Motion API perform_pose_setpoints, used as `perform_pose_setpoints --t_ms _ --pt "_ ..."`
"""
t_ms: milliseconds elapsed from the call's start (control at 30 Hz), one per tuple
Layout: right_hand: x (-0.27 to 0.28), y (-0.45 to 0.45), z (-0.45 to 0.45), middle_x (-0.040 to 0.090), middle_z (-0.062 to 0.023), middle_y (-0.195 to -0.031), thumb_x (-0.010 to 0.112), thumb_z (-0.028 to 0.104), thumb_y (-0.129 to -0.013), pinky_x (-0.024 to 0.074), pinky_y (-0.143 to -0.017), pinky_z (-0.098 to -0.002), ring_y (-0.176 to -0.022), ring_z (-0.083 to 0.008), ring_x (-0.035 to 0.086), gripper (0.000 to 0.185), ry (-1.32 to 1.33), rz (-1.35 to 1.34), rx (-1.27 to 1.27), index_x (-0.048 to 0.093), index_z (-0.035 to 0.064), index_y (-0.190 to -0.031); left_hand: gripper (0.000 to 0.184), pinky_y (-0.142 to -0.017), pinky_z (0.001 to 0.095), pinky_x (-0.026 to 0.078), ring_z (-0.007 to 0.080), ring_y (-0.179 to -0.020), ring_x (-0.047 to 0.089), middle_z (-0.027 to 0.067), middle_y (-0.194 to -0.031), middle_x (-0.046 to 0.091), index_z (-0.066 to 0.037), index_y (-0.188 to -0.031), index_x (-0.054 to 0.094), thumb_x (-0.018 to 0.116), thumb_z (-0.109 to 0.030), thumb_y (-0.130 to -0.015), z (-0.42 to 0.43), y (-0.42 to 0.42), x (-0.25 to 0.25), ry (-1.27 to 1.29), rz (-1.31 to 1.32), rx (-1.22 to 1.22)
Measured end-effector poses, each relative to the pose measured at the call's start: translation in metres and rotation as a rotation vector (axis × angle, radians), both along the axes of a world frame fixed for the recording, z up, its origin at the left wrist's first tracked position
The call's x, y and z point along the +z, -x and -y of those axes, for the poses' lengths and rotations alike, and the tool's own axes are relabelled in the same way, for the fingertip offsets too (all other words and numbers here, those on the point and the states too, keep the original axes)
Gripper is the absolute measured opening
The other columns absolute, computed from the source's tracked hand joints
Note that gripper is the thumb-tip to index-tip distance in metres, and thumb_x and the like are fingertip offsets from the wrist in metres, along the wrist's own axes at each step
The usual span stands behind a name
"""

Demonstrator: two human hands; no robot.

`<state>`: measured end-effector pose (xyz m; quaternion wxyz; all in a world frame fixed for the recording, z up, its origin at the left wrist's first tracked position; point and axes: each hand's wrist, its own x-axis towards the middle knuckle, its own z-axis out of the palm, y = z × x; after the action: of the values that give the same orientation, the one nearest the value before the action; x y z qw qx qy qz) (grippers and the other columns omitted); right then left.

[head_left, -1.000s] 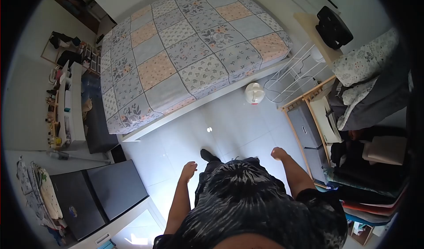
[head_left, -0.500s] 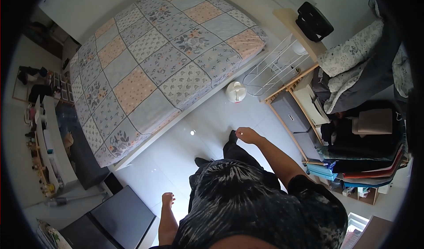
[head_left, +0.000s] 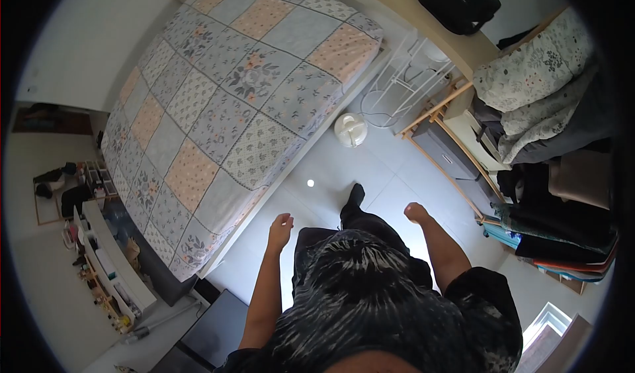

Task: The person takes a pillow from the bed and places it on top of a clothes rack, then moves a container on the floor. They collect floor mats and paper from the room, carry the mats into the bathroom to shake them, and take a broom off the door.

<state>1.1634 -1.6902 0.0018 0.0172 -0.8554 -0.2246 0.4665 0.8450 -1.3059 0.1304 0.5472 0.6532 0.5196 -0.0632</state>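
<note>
My left hand [head_left: 281,233] hangs in the air to the left of my body, between my leg and the side of the bed. Its fingers are loosely curled, and nothing shows in them. On the other side my right hand [head_left: 417,213] is held over the pale floor with its fingers folded in; I see nothing in it. Neither hand touches any object. Nearest to my left hand is the low edge of the bed [head_left: 251,201], under a patchwork-print cover [head_left: 192,164]. One dark-covered foot [head_left: 356,194] is forward on the floor tiles.
A round white appliance [head_left: 350,129] stands on the floor by the bed, near a white wire rack [head_left: 413,75]. At right is a wooden rack with grey boxes [head_left: 443,151] and hanging clothes [head_left: 562,201]. A dark cabinet [head_left: 221,323] stands at lower left, beside a long white shelf [head_left: 116,260].
My view has shifted as I step along the floor. My left hand has swung forward and up, while my right hand has drawn back closer to my body.
</note>
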Motion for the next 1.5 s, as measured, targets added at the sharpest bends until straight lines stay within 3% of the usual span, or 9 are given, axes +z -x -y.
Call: perform_pose_setpoints --t_ms 167,300,500,633,700,933,1200,1300,1500 --pt "-0.002 -0.023 -0.030 0.066 -0.0214 -0.092 0.049 0.029 -0.081 0.0490 -0.080 -0.0440 -0.091 -0.0385 0.062 0.032 -0.173 0.072 -0.211 0.067 0.0033 -0.087 0.037 -0.074 0.0313 0.052 0.0225 -0.085 0.065 0.0163 -0.104 0.064 0.004 -0.117 0.056 0.059 -0.021 -0.090 -0.005 -0.053 -0.028 -0.003 0.071 -0.130" --pt "0.030 -0.040 -0.089 0.064 -0.0216 -0.107 0.042 0.026 -0.088 0.0469 -0.090 -0.0452 -0.103 -0.0375 0.060 0.035 -0.170 -0.039 -0.212 0.065 0.0033 -0.099 0.038 -0.075 0.0338 0.052 0.0218 -0.081 0.066 0.0160 -0.099 0.066 0.002 -0.115 0.058 0.061 -0.023 -0.086 -0.013 -0.028 -0.069 0.035 -0.153 -0.375" --pt "0.037 -0.027 -0.138 0.068 -0.0172 -0.095 0.050 0.023 -0.083 0.0497 -0.081 -0.0375 -0.092 -0.0307 0.064 0.030 -0.276 -0.048 -0.390 0.067 0.0034 -0.097 0.043 -0.084 0.0379 0.050 0.0300 -0.095 0.066 0.0198 -0.101 0.067 0.000 -0.113 0.061 0.059 -0.030 -0.083 -0.043 -0.003 -0.057 0.086 -0.360 -0.509" --pt "0.045 -0.013 -0.140 0.068 -0.0162 -0.087 0.051 0.024 -0.082 0.0508 -0.074 -0.0369 -0.082 -0.0279 0.066 0.030 -0.293 0.025 -0.346 0.067 0.0029 -0.096 0.042 -0.079 0.0361 0.052 0.0266 -0.084 0.068 0.0191 -0.097 0.068 0.002 -0.109 0.062 0.057 -0.030 -0.083 -0.097 0.017 -0.068 0.175 -0.301 -0.401" --pt "0.053 -0.011 -0.144 0.066 -0.0184 -0.102 0.045 0.027 -0.085 0.0484 -0.086 -0.0419 -0.098 -0.0357 0.062 0.032 -0.167 -0.052 -0.357 0.067 0.0053 -0.096 0.041 -0.076 0.0362 0.052 0.0251 -0.079 0.068 0.0193 -0.096 0.068 0.002 -0.109 0.062 0.057 -0.029 -0.083 -0.134 0.027 -0.086 0.042 -0.297 -0.454" --pt "0.042 -0.004 -0.148 0.067 -0.0193 -0.097 0.047 0.025 -0.082 0.0492 -0.083 -0.0425 -0.095 -0.0363 0.063 0.031 -0.160 -0.045 -0.427 0.067 0.0040 -0.090 0.035 -0.067 0.0343 0.054 0.0229 -0.078 0.067 0.0169 -0.094 0.068 0.003 -0.106 0.063 0.057 -0.023 -0.083 -0.217 -0.013 -0.067 0.079 -0.107 -0.077" --pt "0.040 -0.033 -0.202 0.066 -0.0204 -0.101 0.042 0.025 -0.086 0.0483 -0.087 -0.0437 -0.098 -0.0367 0.062 0.033 -0.156 0.024 -0.277 0.067 0.0038 -0.094 0.033 -0.091 0.0414 0.046 0.0396 -0.104 0.059 0.0262 -0.109 0.062 0.006 -0.108 0.059 0.058 -0.016 -0.084 -0.214 -0.080 -0.070 -0.379 -0.085 -0.359" --pt "0.011 -0.046 -0.230 0.066 -0.0199 -0.101 0.045 0.023 -0.086 0.0482 -0.087 -0.0432 -0.098 -0.0359 0.062 0.031 -0.135 -0.026 -0.300 0.065 0.0046 -0.098 0.041 -0.099 0.0427 0.040 0.0411 -0.116 0.050 0.0268 -0.122 0.054 0.006 -0.119 0.051 0.060 -0.015 -0.084 -0.212 -0.131 -0.065 -0.496 -0.080 -0.359" --pt "-0.137 -0.075 -0.278 0.064 -0.0206 -0.103 0.057 0.019 -0.078 0.0482 -0.087 -0.0397 -0.098 -0.0346 0.061 0.035 -0.260 0.027 -0.392 0.061 0.0017 -0.109 0.062 -0.108 0.0621 0.016 0.0442 -0.137 0.024 0.0218 -0.147 0.030 0.000 -0.140 0.033 0.055 -0.029 -0.090 -0.233 -0.255 -0.149 -0.826 0.020 -0.498"
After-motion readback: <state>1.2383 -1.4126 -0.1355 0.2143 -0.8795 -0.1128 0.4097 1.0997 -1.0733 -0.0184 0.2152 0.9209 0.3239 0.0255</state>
